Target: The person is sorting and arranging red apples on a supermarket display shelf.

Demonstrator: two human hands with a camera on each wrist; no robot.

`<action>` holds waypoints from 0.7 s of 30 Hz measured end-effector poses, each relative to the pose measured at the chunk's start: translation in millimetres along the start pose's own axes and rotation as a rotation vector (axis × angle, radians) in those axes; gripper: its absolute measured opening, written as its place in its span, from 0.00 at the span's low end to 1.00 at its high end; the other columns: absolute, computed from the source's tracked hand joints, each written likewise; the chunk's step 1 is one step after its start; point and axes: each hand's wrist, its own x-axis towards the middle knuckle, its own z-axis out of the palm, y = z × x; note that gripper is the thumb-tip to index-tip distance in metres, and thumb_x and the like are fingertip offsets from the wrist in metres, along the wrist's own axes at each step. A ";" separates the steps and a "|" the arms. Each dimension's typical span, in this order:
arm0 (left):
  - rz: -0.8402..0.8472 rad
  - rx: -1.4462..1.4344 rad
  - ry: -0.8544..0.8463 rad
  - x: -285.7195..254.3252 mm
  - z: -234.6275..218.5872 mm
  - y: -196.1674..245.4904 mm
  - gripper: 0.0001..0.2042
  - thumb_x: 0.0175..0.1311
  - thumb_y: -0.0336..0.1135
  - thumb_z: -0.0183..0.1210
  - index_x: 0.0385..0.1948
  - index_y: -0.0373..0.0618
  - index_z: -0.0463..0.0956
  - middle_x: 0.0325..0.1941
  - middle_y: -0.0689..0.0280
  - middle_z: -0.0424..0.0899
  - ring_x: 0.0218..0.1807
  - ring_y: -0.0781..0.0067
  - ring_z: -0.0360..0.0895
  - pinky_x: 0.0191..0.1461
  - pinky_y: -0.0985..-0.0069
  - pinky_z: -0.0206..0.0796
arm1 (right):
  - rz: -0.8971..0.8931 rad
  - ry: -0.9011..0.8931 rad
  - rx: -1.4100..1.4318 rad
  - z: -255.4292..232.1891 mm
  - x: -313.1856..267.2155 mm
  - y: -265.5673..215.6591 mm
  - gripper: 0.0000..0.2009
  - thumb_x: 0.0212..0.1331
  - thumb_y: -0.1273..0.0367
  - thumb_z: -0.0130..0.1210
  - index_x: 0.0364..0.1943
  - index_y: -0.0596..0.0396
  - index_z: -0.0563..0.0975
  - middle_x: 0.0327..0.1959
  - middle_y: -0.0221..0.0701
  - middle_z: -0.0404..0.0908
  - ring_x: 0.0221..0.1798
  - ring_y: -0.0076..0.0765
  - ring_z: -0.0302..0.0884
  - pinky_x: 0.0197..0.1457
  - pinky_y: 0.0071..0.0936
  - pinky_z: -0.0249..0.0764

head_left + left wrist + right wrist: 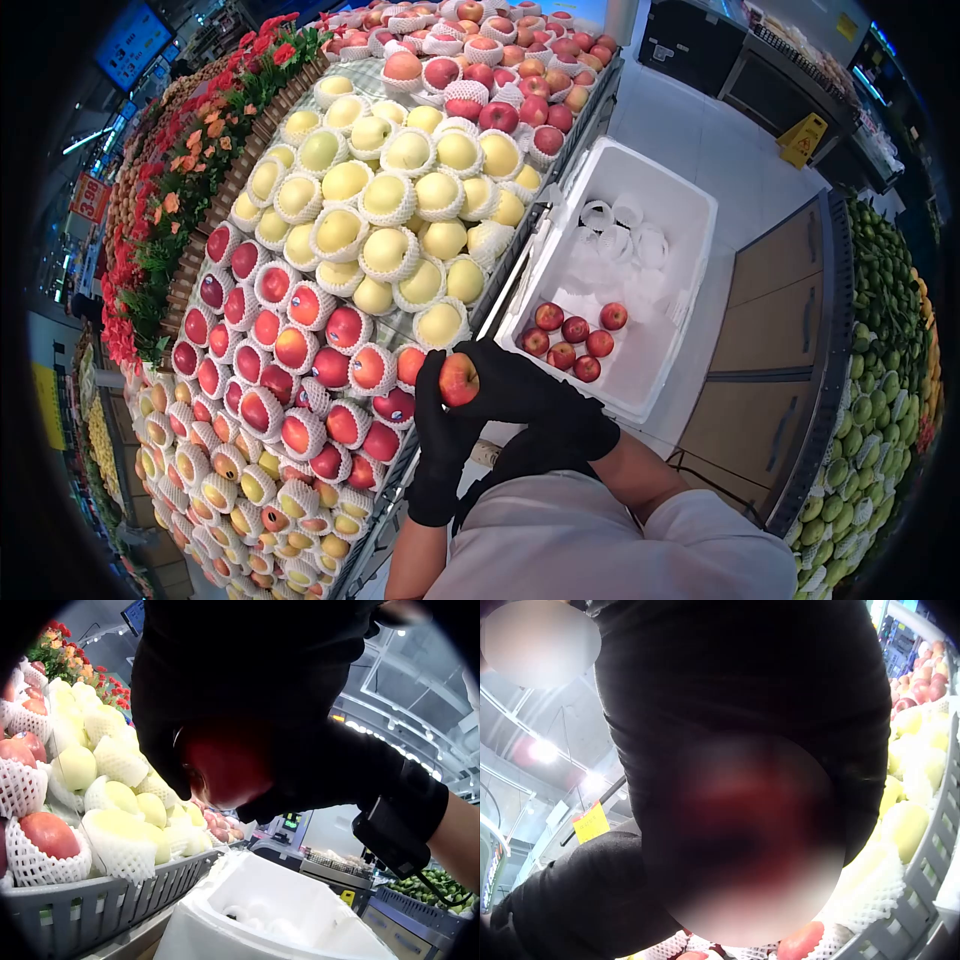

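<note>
A red and yellow apple (459, 381) is held between both black-gloved hands, close to the edge of the fruit display. My left hand (438, 430) grips it from the left side, thumb and fingers around it. From the right, my right hand (512, 384) curls about the same apple. The left wrist view shows the apple's red underside (229, 771) between dark gloved fingers. In the right wrist view the held fruit is only a red blur, largely covered by the glove. Red apples in white foam nets (345, 424) lie just left of the hands.
A white foam box (690, 290) stands to the right, with several bare red apples and loose foam nets inside. Yellow-green fruit (385, 198) in nets fills the middle of the display, behind a grey slatted edge (112, 907). Green fruit (850, 470) is piled at far right.
</note>
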 end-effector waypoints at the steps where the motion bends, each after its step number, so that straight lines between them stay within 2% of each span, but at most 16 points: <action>1: -0.020 0.001 0.011 -0.4 -1.0 -0.1 0.40 0.46 0.30 0.74 0.63 0.34 0.60 0.58 0.52 0.72 0.59 0.58 0.73 0.63 0.66 0.65 | 0.013 -0.033 0.013 -0.5 0.8 -1.2 0.28 0.45 0.55 0.68 0.48 0.56 0.73 0.46 0.46 0.77 0.53 0.49 0.76 0.55 0.38 0.71; 4: -0.054 0.032 0.069 -0.9 -3.9 3.9 0.40 0.42 0.31 0.77 0.60 0.36 0.62 0.57 0.55 0.73 0.58 0.60 0.73 0.62 0.67 0.66 | 0.052 -0.017 -0.008 -3.5 6.5 30.7 0.32 0.47 0.52 0.68 0.53 0.57 0.72 0.47 0.44 0.79 0.54 0.45 0.77 0.56 0.36 0.71; 5: -0.060 0.008 0.097 -1.7 -4.2 2.3 0.41 0.41 0.31 0.77 0.60 0.36 0.62 0.56 0.56 0.73 0.58 0.61 0.73 0.62 0.67 0.66 | 0.150 -0.115 0.025 -21.4 8.6 19.3 0.31 0.52 0.52 0.66 0.55 0.59 0.73 0.47 0.41 0.81 0.52 0.42 0.79 0.55 0.34 0.73; 7: -0.074 -0.042 0.155 -4.0 -4.0 -2.9 0.43 0.38 0.32 0.79 0.60 0.37 0.63 0.56 0.57 0.73 0.57 0.63 0.73 0.62 0.67 0.66 | 0.125 -0.074 -0.043 -45.9 13.7 46.8 0.22 0.58 0.60 0.62 0.53 0.57 0.76 0.46 0.37 0.81 0.47 0.34 0.79 0.52 0.32 0.75; 8: -0.110 -0.112 0.166 -4.0 -3.9 -4.6 0.44 0.36 0.31 0.79 0.60 0.37 0.62 0.55 0.59 0.73 0.57 0.65 0.72 0.62 0.67 0.66 | 0.186 -0.031 -0.005 -63.5 12.5 44.5 0.19 0.60 0.60 0.60 0.50 0.57 0.77 0.44 0.36 0.81 0.46 0.33 0.79 0.50 0.31 0.75; 10: -0.101 -0.085 0.165 -1.1 -6.8 -2.4 0.44 0.36 0.31 0.79 0.60 0.37 0.62 0.55 0.59 0.73 0.57 0.64 0.73 0.62 0.67 0.66 | 0.268 0.108 0.009 -93.2 7.0 52.9 0.16 0.61 0.60 0.59 0.43 0.58 0.80 0.39 0.39 0.82 0.41 0.36 0.80 0.46 0.33 0.74; 11: -0.097 -0.071 0.164 -0.5 -7.9 -1.1 0.45 0.35 0.31 0.79 0.60 0.37 0.62 0.55 0.59 0.73 0.57 0.64 0.73 0.62 0.67 0.66 | 0.291 0.206 -0.014 -105.0 4.8 70.9 0.16 0.60 0.60 0.59 0.41 0.60 0.80 0.37 0.42 0.83 0.38 0.41 0.81 0.43 0.35 0.74; 13: -0.100 -0.065 0.165 -0.6 -7.7 -0.7 0.45 0.35 0.31 0.80 0.60 0.37 0.62 0.55 0.59 0.73 0.56 0.64 0.73 0.62 0.67 0.66 | 0.480 0.205 -0.311 -132.5 11.4 142.3 0.13 0.60 0.61 0.58 0.33 0.59 0.80 0.33 0.44 0.82 0.36 0.46 0.79 0.41 0.36 0.74; 14: -0.101 -0.062 0.165 -0.8 -7.9 -0.5 0.45 0.34 0.31 0.80 0.60 0.37 0.62 0.55 0.60 0.73 0.56 0.64 0.73 0.62 0.67 0.66 | 0.119 0.315 -0.598 -143.1 -0.7 206.0 0.14 0.58 0.59 0.59 0.31 0.58 0.79 0.30 0.44 0.80 0.35 0.49 0.78 0.40 0.39 0.73; 15: -0.091 -0.047 0.171 -1.1 -8.2 -0.3 0.45 0.34 0.31 0.80 0.60 0.37 0.62 0.55 0.60 0.73 0.56 0.64 0.72 0.62 0.67 0.66 | -0.257 0.416 -0.869 -147.8 -11.1 249.6 0.15 0.57 0.58 0.59 0.28 0.58 0.77 0.27 0.44 0.78 0.35 0.52 0.77 0.39 0.41 0.73; 16: -0.080 -0.031 0.177 -1.9 -8.6 0.0 0.45 0.34 0.31 0.80 0.60 0.38 0.62 0.55 0.60 0.72 0.56 0.64 0.72 0.61 0.67 0.66 | 0.082 0.469 -0.717 -151.8 -11.1 243.1 0.16 0.55 0.57 0.60 0.26 0.57 0.76 0.25 0.45 0.76 0.34 0.54 0.76 0.39 0.45 0.72; 17: -0.070 -0.016 0.181 -2.8 -8.9 -0.3 0.45 0.34 0.30 0.80 0.59 0.38 0.62 0.55 0.60 0.72 0.57 0.64 0.72 0.61 0.67 0.66 | 0.188 0.501 -0.618 -159.5 -12.7 259.9 0.14 0.53 0.59 0.60 0.27 0.57 0.76 0.27 0.46 0.77 0.36 0.56 0.76 0.40 0.46 0.73; 19: -0.119 -0.015 0.192 -6.7 -9.4 -7.5 0.45 0.34 0.30 0.80 0.59 0.39 0.62 0.55 0.60 0.72 0.57 0.65 0.72 0.61 0.67 0.66 | 0.207 0.590 -0.771 -169.9 -13.0 296.3 0.12 0.52 0.63 0.59 0.30 0.59 0.78 0.27 0.46 0.78 0.34 0.55 0.78 0.39 0.46 0.74; 21: -0.160 -0.026 0.206 -8.7 -8.1 -10.0 0.45 0.34 0.29 0.79 0.59 0.39 0.62 0.56 0.61 0.71 0.57 0.65 0.72 0.62 0.67 0.66 | 0.126 0.627 -0.623 -182.1 -12.8 374.8 0.16 0.50 0.65 0.59 0.42 0.59 0.77 0.25 0.47 0.79 0.32 0.55 0.78 0.38 0.46 0.75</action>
